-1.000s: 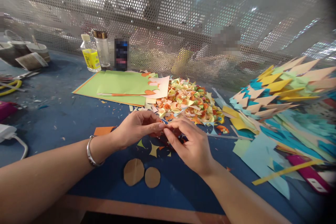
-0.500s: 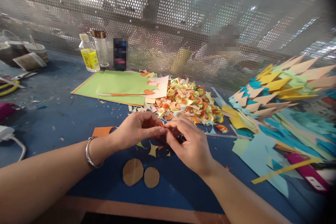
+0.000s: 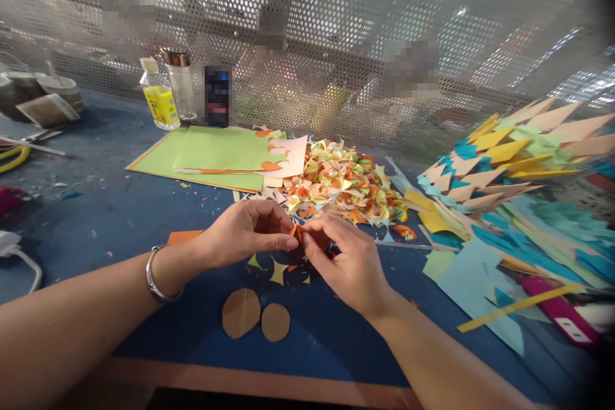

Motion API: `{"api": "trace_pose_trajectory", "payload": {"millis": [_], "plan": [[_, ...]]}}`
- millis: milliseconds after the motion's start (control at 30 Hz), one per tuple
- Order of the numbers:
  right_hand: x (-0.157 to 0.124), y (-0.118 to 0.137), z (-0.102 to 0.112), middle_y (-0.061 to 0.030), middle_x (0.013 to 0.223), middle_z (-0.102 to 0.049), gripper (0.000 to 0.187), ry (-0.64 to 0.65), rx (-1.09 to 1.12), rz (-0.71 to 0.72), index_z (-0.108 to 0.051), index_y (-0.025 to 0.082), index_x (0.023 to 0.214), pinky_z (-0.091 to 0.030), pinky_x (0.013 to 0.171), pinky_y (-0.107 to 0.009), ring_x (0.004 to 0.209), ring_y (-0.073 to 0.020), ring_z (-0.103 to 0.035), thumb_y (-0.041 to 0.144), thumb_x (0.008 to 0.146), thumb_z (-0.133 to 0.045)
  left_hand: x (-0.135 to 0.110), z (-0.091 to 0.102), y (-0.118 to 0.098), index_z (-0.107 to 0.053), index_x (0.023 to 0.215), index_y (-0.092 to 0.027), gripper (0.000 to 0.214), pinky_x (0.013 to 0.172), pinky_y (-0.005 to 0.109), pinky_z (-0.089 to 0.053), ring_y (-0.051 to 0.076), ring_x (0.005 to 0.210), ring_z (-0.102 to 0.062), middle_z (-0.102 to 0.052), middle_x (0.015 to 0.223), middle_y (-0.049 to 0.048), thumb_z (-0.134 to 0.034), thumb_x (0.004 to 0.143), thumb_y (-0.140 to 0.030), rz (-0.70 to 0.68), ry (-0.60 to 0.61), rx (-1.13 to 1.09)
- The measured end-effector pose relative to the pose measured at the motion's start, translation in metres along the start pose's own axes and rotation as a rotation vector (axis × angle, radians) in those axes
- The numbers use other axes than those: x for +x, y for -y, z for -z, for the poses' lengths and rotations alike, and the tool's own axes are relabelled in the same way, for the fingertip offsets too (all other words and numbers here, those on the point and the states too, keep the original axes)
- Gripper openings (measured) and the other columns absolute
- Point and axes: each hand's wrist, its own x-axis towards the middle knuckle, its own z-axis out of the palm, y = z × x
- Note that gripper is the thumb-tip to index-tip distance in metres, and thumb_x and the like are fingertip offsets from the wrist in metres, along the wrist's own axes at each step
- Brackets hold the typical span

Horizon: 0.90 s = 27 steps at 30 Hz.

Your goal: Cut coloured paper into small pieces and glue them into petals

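A small orange paper piece (image 3: pixel 297 232) is pinched between the fingertips of both hands, above the blue table. My left hand (image 3: pixel 254 229) comes in from the left, with thumb and index finger at the piece's left side. From the right, my right hand (image 3: pixel 348 259) grips it between thumb and fingers. Just below lie pale star-shaped paper scraps (image 3: pixel 278 270). Nearer to me rest a larger cardboard disc (image 3: pixel 241 313) and a smaller cardboard disc (image 3: pixel 275 322). Beyond my hands is a heap of folded paper pieces (image 3: pixel 341 182). An orange paper sheet (image 3: pixel 185 237) shows behind my left wrist.
Green paper sheets (image 3: pixel 216 147) lie behind the left hand. A bottle (image 3: pixel 161 102), a glass jar (image 3: pixel 182 86) and a phone (image 3: pixel 217 96) stand near the perforated metal screen (image 3: pixel 307 32). On the right are a spiky paper construction (image 3: pixel 500 154) and blue paper (image 3: pixel 480 288).
My left hand has shifted slightly left, its fingertips drawing a little away from the right hand's. More of the orange paper piece shows between them. The right hand has barely moved.
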Motion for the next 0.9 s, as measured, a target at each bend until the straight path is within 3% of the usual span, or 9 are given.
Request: {"api": "trace_pose_trajectory", "payload": {"millis": [900], "plan": [[-0.0006, 0.0018, 0.0030, -0.0003, 0.071, -0.058, 0.007, 0.037, -0.010, 0.005, -0.060, 0.017, 0.083, -0.045, 0.061, -0.024, 0.062, -0.0102, -0.054, 0.012, 0.087, -0.055, -0.0003, 0.0067, -0.0019, -0.069, 0.088, -0.012, 0.016, 0.071, 0.021, -0.053, 0.010, 0.074, -0.066, -0.072, 0.081, 0.0026, -0.075, 0.075, -0.016, 0.002, 0.099, 0.059]]}}
